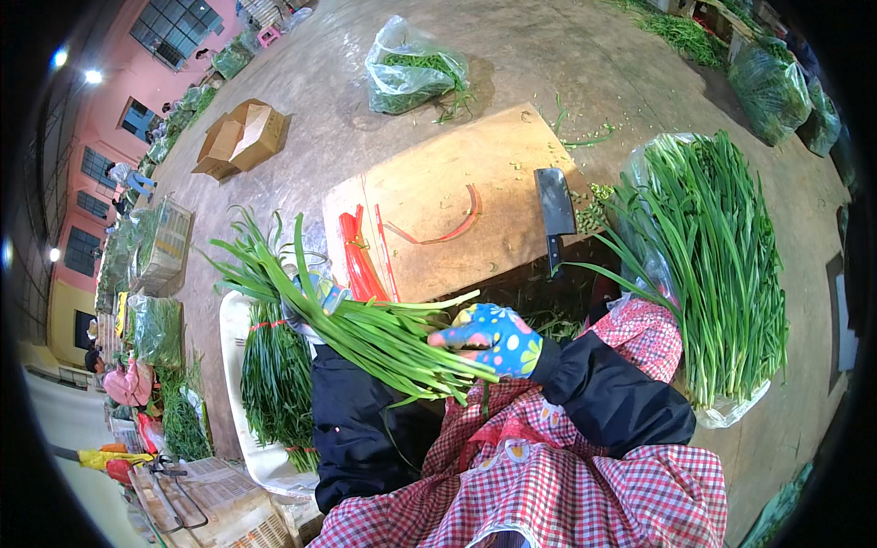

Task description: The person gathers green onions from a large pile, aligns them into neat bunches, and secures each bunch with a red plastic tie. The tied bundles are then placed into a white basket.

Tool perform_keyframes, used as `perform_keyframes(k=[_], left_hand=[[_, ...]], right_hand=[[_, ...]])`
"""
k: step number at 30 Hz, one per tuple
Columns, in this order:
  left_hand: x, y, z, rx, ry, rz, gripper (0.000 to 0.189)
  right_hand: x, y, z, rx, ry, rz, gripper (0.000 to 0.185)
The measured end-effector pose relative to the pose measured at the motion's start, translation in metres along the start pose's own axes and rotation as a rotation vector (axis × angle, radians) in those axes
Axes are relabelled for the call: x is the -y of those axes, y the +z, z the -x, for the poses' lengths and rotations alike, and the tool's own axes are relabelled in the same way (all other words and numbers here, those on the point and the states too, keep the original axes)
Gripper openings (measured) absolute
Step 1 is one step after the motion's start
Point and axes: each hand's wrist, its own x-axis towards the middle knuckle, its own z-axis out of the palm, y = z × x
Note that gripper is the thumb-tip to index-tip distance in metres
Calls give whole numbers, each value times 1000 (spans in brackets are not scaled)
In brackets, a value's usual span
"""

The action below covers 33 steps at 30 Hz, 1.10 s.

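A loose bunch of garlic chives (384, 335) lies slantwise in front of my apron, leaves to the left and pale stem ends to the right. My left hand (322, 293), in a patterned glove, grips it near the leaves and is partly hidden by them. The gloved fingers of my right hand (497, 339) are around some stems near the cut ends. Beyond my hands is a wooden board (438, 198) bearing red ties (360, 257), a loose red strip (473, 212) and a cleaver (555, 205). A large pile of chives (719, 274) stands at my right.
Tied chive bundles (274, 383) lie in a white plastic basket (233, 356) at my left. Past the board are a bag of greens (414, 72) and an open cardboard box (243, 140). Chopped bits (593, 209) lie beside the cleaver. Other people work far left.
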Motion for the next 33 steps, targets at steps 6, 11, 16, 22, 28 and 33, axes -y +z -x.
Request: perform_keyframes(k=[6,11,16,22,28,33], left_hand=[[7,-7,-2,-39,-4,28,17],[-4,-8,4,-81,30,33,17],[-23,-17,8,-109,59,25,18],[-42,-28,11,-165,108,38,18],[-46,-28,17,-195,153,33,19],[-22,-21,12,-149,98,86,20]], right_hand=[[4,13,12,-56,86,-477,16],[16,-6,12,453,209,-983,18],[0,-41,47,610,249,-759,21],[3,-78,74,821,729,743,25],[-14,-37,22,-52,162,-17,26],[-18,4,-8,110,573,-794,28]])
